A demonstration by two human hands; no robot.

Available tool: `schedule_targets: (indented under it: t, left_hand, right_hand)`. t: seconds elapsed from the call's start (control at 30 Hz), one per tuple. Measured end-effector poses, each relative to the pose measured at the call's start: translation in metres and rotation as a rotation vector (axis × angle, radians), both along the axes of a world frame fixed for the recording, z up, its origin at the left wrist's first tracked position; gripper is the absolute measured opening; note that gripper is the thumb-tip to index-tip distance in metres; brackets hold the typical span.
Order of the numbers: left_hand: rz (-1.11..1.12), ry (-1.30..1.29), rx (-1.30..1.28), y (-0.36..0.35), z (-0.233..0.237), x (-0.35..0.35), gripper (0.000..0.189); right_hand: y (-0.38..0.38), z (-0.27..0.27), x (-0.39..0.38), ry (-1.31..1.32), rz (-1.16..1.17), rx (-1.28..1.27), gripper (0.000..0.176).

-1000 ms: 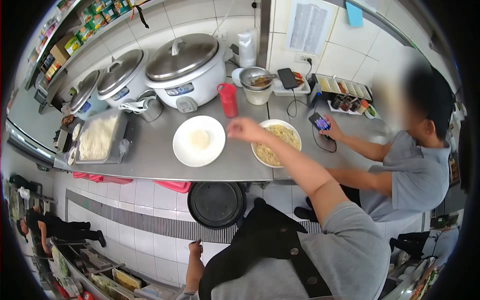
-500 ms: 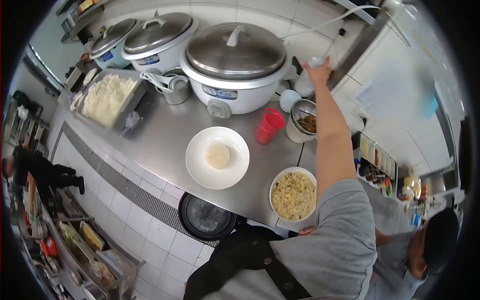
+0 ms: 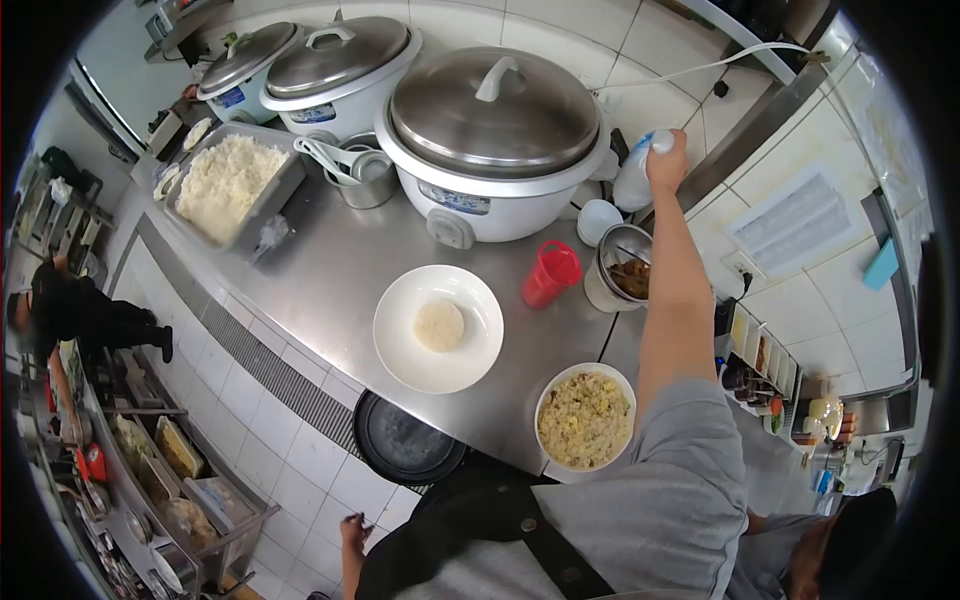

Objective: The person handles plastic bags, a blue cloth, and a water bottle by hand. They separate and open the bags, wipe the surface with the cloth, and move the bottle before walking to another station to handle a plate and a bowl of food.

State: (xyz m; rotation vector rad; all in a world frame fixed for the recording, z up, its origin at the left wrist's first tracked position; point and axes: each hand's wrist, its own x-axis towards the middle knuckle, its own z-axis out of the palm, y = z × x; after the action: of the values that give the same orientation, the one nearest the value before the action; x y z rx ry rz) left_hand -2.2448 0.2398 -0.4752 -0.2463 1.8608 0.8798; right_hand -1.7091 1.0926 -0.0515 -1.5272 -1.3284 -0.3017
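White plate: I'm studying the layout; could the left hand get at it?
Probably yes: the left hand is off the counter, but nothing stands between the white plate and the front edge.

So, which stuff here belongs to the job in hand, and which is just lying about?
Job:
- plastic bag, at the right hand
- probably plate, white rice on it
- probably fried rice

Lying about, it seems:
- red cup
- wall sheet
- blue note
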Motion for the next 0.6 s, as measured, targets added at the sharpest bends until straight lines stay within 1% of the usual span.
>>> schedule_targets:
  t: [0.07, 0.13, 0.2, 0.27, 0.3, 0.33, 0.4, 0.43, 0.47, 0.53, 0.57, 0.6]
  left_hand:
    - [-0.045, 0.065, 0.009, 0.035, 0.020, -0.021, 0.029]
    - [-0.119, 0.187, 0.018, 0.060, 0.028, -0.039, 0.027]
    - [-0.164, 0.176, 0.062, 0.078, 0.043, -0.047, 0.031]
    - [-0.237, 0.172, 0.093, 0.085, 0.016, -0.063, 0.033]
    - [-0.357, 0.164, 0.108, 0.079, -0.008, -0.076, 0.035]
    - [-0.217, -0.010, 0.099, 0.090, 0.008, -0.069, 0.035]
    - [-0.355, -0.110, 0.049, 0.100, 0.005, -0.069, 0.030]
    - [-0.433, -0.155, 0.068, 0.104, -0.003, -0.070, 0.029]
    - [-0.510, -0.159, 0.038, 0.114, 0.004, -0.063, 0.031]
    - [-0.779, -0.222, 0.078, 0.142, 0.036, -0.046, 0.040]
    - [-0.927, -0.331, 0.138, 0.155, 0.044, -0.041, 0.043]
    - [-1.031, -0.378, 0.180, 0.171, 0.075, -0.026, 0.040]
  right_hand:
    - [-0.021, 0.026, -0.005, -0.012, 0.035, 0.085, 0.036]
    - [-0.056, 0.057, -0.019, -0.032, 0.065, 0.201, 0.035]
    - [-0.098, 0.078, -0.033, -0.014, 0.047, 0.330, 0.035]
    - [-0.151, 0.101, -0.055, 0.021, 0.059, 0.451, 0.037]
    - [-0.186, 0.111, -0.069, 0.048, 0.078, 0.501, 0.038]
    - [-0.223, 0.118, -0.085, 0.076, 0.092, 0.549, 0.039]
    - [-0.297, 0.131, -0.115, 0.084, 0.143, 0.628, 0.040]
    - [-0.335, 0.135, -0.129, 0.082, 0.154, 0.670, 0.041]
    - [-0.371, 0.135, -0.142, 0.027, 0.116, 0.690, 0.042]
    - [-0.443, 0.128, -0.171, -0.013, 0.147, 0.688, 0.044]
    - [-0.480, 0.125, -0.185, -0.047, 0.169, 0.650, 0.043]
    - [-0.513, 0.119, -0.196, -0.095, 0.188, 0.599, 0.043]
